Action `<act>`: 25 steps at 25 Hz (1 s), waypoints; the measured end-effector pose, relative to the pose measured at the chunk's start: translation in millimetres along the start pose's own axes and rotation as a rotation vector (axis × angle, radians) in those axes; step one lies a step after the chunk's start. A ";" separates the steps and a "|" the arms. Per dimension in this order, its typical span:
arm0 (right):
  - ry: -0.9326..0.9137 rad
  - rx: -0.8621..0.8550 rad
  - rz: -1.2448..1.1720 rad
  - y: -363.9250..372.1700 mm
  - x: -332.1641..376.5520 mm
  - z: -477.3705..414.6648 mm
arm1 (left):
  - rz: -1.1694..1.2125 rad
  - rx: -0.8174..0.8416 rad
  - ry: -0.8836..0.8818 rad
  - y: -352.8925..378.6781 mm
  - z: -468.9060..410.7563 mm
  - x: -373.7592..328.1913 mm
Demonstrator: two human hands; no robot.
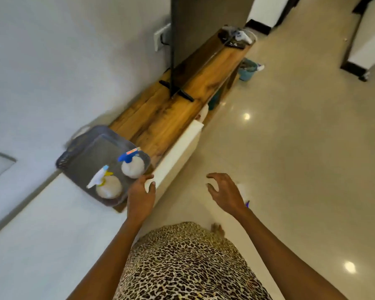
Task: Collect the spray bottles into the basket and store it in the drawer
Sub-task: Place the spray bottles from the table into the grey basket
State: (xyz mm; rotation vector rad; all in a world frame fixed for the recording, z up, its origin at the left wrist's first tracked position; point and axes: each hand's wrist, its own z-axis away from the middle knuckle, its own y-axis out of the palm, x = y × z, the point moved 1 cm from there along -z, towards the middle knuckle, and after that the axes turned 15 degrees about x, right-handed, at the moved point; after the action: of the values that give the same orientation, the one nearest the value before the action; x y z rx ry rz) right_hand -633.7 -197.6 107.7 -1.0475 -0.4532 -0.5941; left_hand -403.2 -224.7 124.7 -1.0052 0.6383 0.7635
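A grey plastic basket (82, 152) sits on the near end of a long wooden TV stand (171, 118). Two white spray bottles stand upright inside it: one with a blue trigger (133, 167) and one with a white and yellow trigger (108, 187). My left hand (141, 195) is right at the basket's near corner, fingers apart, holding nothing. Over the floor to the right, my right hand (224, 192) hovers with curled fingers and is empty. Below the stand's top, a white drawer (182, 146) stands pulled out. A bit of purple shows on the floor behind my right wrist.
A TV (204, 40) on black feet stands mid-stand. A game controller (244, 36) and dark items lie at the far end. A teal bucket (247, 71) sits on the glossy floor beyond. White furniture on wheels stands at top right; a white surface lies to the left.
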 end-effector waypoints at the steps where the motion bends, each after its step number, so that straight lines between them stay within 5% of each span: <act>1: 0.058 -0.012 -0.031 -12.2 -22.8 6.2 | -0.028 0.036 0.027 17.4 -9.7 -13.6; 14: 0.437 0.176 -0.122 -81.6 -310.6 3.3 | -0.287 0.311 0.034 272.2 -129.4 -119.4; 18: 0.536 0.324 -0.107 -20.2 -391.2 -50.5 | -0.363 0.373 0.043 342.4 -177.6 -60.3; 25: 0.641 0.289 -0.014 135.6 -555.1 -183.9 | -0.394 0.420 0.069 467.0 -280.6 109.4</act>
State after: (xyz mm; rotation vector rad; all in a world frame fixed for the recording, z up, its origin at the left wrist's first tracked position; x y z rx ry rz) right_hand -953.6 -181.2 -400.0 -0.5348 0.0213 -0.8091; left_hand -749.1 -297.7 -304.0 -0.7368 0.6034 0.2332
